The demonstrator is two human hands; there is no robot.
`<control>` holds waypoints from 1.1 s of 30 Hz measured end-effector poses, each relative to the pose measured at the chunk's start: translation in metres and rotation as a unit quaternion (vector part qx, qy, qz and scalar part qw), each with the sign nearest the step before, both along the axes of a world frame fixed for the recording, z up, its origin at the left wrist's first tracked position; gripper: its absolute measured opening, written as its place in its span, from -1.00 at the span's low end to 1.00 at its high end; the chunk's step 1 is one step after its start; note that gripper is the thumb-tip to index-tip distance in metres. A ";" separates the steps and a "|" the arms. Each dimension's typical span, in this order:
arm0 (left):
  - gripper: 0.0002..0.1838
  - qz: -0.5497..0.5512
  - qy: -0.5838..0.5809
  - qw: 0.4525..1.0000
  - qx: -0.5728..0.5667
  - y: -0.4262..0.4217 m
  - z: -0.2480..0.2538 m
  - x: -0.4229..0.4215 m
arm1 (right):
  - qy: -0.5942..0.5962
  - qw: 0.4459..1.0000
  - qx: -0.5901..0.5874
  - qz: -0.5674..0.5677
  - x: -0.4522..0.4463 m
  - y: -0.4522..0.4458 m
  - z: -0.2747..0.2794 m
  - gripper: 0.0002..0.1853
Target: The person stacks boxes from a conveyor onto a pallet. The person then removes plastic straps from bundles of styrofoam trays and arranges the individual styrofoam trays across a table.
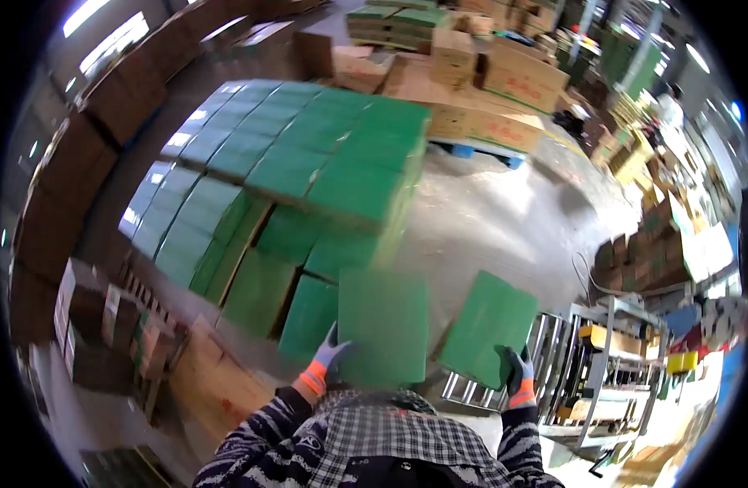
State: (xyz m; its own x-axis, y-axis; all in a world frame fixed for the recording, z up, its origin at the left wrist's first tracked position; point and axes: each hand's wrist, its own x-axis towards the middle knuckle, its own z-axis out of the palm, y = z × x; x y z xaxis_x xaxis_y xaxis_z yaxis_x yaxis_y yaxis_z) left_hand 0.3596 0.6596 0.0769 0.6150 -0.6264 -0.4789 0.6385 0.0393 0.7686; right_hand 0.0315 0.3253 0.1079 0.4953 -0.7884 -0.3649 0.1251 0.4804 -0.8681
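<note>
Two green boxes lie in front of me. My left hand (333, 356), in a grey glove with an orange cuff, grips the left edge of the nearer green box (383, 321), which looks slightly blurred. At the right, my gloved right hand (517, 374) grips the right edge of the other green box (492, 321), its thumb on the top face. That box sits tilted in view over the end of the roller conveyor (545, 342). A gap showing floor separates the two boxes. The undersides of both are hidden.
A large block of stacked green boxes (309, 146) stands ahead and left, lower at its near side. Brown cartons (524, 77) rest on a blue pallet (488, 154) beyond. A metal frame (610, 366) stands at right. Cardboard (211, 366) lies at near left. A person (671, 107) is far right.
</note>
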 end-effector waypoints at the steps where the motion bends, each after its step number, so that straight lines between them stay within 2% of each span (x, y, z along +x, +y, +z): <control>1: -0.26 0.020 -0.006 1.000 -0.003 0.017 -0.002 0.010 | 0.007 0.998 -0.010 0.060 0.040 0.006 0.017 -0.46; 4: -0.23 0.095 -0.003 0.995 -0.006 0.086 -0.002 0.033 | 0.045 0.964 -0.079 0.251 0.160 0.033 0.057 -0.43; 5: -0.22 0.122 0.014 0.992 -0.012 0.109 -0.001 0.041 | 0.091 0.946 -0.096 0.296 0.194 0.038 0.055 -0.42; 6: -0.20 0.145 0.029 0.989 -0.020 0.130 0.000 0.048 | 0.060 0.941 -0.071 0.326 0.228 0.048 0.055 -0.36; 8: -0.30 0.195 0.029 0.980 -0.006 0.165 0.006 0.056 | 0.078 0.910 -0.107 0.394 0.299 0.061 0.040 -0.34; 10: -0.37 0.251 0.047 0.967 -0.019 0.197 0.004 0.065 | 0.071 0.877 -0.073 0.470 0.372 0.084 0.043 -0.30; 11: -0.46 0.277 0.053 0.959 0.009 0.207 0.014 0.071 | 0.072 0.867 -0.068 0.489 0.410 0.095 0.038 -0.31; 14: -0.48 0.359 0.072 0.929 -0.055 0.235 -0.016 0.093 | 0.098 0.821 -0.085 0.555 0.517 0.129 0.041 -0.31; 15: -0.49 0.367 0.019 0.929 -0.028 0.235 -0.003 0.099 | 0.111 0.796 -0.113 0.585 0.552 0.137 0.040 -0.31; 16: -0.48 0.391 0.048 0.918 -0.047 0.235 -0.008 0.108 | 0.123 0.768 -0.142 0.612 0.585 0.144 0.039 -0.31; 18: -0.46 0.432 0.107 0.892 -0.084 0.236 -0.025 0.129 | 0.129 0.728 -0.182 0.649 0.642 0.163 0.043 -0.18; 19: -0.40 0.425 0.086 0.899 -0.061 0.232 -0.029 0.139 | 0.143 0.712 -0.239 0.645 0.664 0.172 0.038 -0.15; 21: -0.39 0.392 0.136 0.898 -0.149 0.224 -0.029 0.156 | 0.172 0.673 -0.350 0.628 0.703 0.186 0.014 -0.06; 22: -0.38 0.374 0.161 0.893 -0.191 0.219 -0.029 0.159 | 0.226 0.597 -0.480 0.601 0.724 0.188 -0.009 -0.10; 24: -0.35 0.413 0.129 0.890 -0.145 0.199 -0.039 0.166 | 0.266 0.524 -0.628 0.509 0.731 0.209 -0.046 -0.27; 26: -0.35 0.446 0.129 0.880 -0.099 0.180 -0.011 0.173 | 0.233 0.509 -0.714 0.421 0.716 0.224 -0.046 -0.38; 27: -0.32 0.433 0.177 0.876 -0.115 0.178 0.012 0.175 | 0.220 0.483 -0.750 0.394 0.702 0.234 -0.036 -0.43; 28: -0.32 0.431 0.153 0.883 -0.106 0.178 0.000 0.174 | 0.177 0.496 -0.767 0.367 0.688 0.238 -0.031 -0.45; 30: -0.30 0.416 0.105 0.899 -0.083 0.190 -0.058 0.175 | 0.134 0.561 -0.746 0.332 0.649 0.249 -0.016 -0.46; 31: -0.28 0.388 0.142 0.901 -0.130 0.200 -0.085 0.176 | 0.121 0.604 -0.717 0.326 0.622 0.252 -0.018 -0.47; 32: -0.28 0.392 0.112 0.904 -0.127 0.204 -0.073 0.175 | 0.106 0.645 -0.688 0.316 0.596 0.251 -0.020 -0.48; 33: -0.27 0.395 0.082 0.906 -0.126 0.206 -0.062 0.175 | 0.124 0.659 -0.654 0.349 0.567 0.244 -0.033 -0.49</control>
State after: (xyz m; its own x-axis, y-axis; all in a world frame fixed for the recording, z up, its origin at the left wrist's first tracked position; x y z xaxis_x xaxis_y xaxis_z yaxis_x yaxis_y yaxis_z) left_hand 0.5351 0.8658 0.0153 0.8528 -0.1238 -0.5074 0.4393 0.6956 0.5686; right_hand 0.5984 0.5690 0.0749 0.9570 -0.1203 0.2640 0.0465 -0.8347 -0.5488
